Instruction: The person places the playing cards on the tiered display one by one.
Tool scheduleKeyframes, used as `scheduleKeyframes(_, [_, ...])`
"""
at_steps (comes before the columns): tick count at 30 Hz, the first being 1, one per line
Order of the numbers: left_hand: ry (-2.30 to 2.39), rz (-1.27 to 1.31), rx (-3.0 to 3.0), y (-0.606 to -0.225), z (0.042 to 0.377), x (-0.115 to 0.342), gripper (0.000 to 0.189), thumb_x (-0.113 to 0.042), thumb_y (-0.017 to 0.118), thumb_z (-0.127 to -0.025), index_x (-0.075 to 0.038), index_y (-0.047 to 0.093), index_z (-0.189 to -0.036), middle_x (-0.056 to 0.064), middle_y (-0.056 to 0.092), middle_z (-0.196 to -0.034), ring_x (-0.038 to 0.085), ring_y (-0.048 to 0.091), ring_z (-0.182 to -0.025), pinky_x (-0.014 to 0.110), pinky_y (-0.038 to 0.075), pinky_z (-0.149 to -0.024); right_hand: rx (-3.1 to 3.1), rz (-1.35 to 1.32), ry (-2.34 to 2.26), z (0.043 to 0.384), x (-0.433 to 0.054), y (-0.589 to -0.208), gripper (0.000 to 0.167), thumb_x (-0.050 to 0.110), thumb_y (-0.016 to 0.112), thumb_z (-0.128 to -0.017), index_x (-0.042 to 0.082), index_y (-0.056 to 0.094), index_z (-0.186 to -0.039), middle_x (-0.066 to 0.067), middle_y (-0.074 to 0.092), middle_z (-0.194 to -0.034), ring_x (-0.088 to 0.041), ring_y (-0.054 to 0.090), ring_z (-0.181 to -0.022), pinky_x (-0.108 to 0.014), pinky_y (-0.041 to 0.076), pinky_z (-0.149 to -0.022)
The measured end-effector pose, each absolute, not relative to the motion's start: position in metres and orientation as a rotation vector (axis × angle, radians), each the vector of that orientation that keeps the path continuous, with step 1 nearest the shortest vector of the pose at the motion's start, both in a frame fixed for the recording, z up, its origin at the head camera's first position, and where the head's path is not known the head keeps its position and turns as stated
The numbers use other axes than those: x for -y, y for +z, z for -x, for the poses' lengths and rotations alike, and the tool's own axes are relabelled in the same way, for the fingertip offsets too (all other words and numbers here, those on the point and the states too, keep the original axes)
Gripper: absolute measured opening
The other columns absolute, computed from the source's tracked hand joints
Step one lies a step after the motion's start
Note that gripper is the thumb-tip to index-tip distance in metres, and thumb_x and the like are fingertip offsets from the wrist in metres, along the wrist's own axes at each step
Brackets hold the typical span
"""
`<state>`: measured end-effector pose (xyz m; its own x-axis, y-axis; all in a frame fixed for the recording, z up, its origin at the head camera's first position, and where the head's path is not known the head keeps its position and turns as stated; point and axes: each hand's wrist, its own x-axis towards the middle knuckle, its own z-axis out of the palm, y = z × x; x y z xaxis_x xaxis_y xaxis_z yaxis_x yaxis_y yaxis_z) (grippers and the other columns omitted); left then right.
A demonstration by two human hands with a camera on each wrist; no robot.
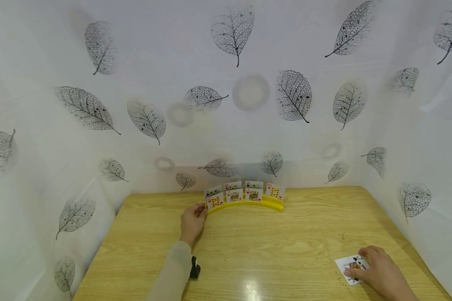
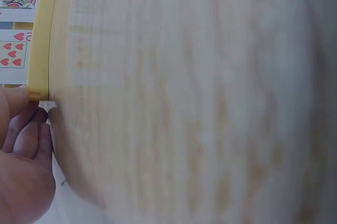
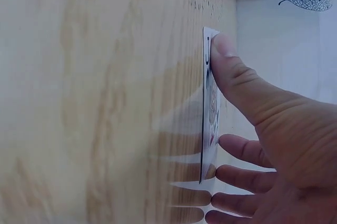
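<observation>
At the back of the table stands a curved yellow card holder with several playing cards upright in two rows. A ten of hearts is at its left end, face cards are in the front middle, and a ten of diamonds is at its right end. My left hand pinches the holder's left end, thumb in front. Far to the right, my right hand holds a jack of spades, face up and low over the tabletop. The thumb lies on one edge, the fingers at the opposite edge.
A small black object lies on the wooden table beside my left sleeve. White sheeting with printed leaves hangs behind the table and along both sides.
</observation>
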<state>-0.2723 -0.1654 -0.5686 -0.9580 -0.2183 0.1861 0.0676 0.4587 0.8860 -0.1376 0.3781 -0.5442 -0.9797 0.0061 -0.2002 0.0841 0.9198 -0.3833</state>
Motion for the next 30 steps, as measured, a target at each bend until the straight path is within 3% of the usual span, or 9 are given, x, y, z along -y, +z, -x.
scheduleKeyframes(9, [-1.496,-0.131,2.439,-0.5683,0.2728,0.1654,0.021,-0.003,0.072,-0.098,0.003,0.076,-0.117,0.019,0.079,-0.11,0.033,0.077,-0.104,0.042,0.065,-0.091,-2.847,-0.124,-0.623,0.1394,-0.3764,-0.5411,0.088,0.064,0.086,-0.077,-0.011,0.057,-0.114,-0.031,0.057,-0.115,-0.036,0.057,-0.098,-0.055,0.055,-0.082])
scheduleKeyframes(16, [-1.502,-0.118,2.429,-0.5683,0.2724,0.1654,0.021,-0.003,0.072,-0.098,0.004,0.076,-0.117,0.02,0.078,-0.111,0.033,0.077,-0.104,0.042,0.065,-0.091,-2.872,-0.079,-0.57,0.1381,-0.3763,-0.5404,0.091,0.067,0.08,-0.082,-0.011,0.058,-0.125,-0.046,0.047,-0.132,-0.057,0.052,-0.115,-0.068,0.052,-0.087])
scheduleKeyframes(19, [-1.504,-0.119,2.43,-0.5683,0.2723,0.1654,0.021,-0.003,0.072,-0.098,0.003,0.076,-0.118,0.02,0.078,-0.111,0.033,0.077,-0.104,0.041,0.065,-0.091,-2.885,-0.075,-0.554,0.1374,-0.376,-0.54,0.089,0.068,0.079,-0.082,-0.009,0.061,-0.122,-0.045,0.049,-0.132,-0.057,0.052,-0.116,-0.068,0.052,-0.089])
scheduleKeyframes(24, [-1.501,-0.12,2.434,-0.5679,0.2713,0.1654,0.021,-0.004,0.072,-0.098,0.003,0.076,-0.118,0.02,0.079,-0.111,0.033,0.077,-0.104,0.042,0.065,-0.091,-2.885,-0.098,-0.564,0.1368,-0.3749,-0.5392,0.086,0.066,0.081,-0.081,-0.01,0.06,-0.116,-0.04,0.054,-0.126,-0.048,0.056,-0.109,-0.063,0.053,-0.088])
scheduleKeyframes(30, [-1.505,-0.127,2.442,-0.5676,0.271,0.1655,0.021,-0.004,0.072,-0.099,0.002,0.076,-0.118,0.019,0.079,-0.112,0.032,0.077,-0.105,0.043,0.065,-0.091,-2.958,-0.091,-0.523,0.1352,-0.3727,-0.5386,0.088,0.069,0.084,-0.075,-0.007,0.058,-0.108,-0.022,0.06,-0.104,-0.034,0.055,-0.091,-0.053,0.053,-0.077])
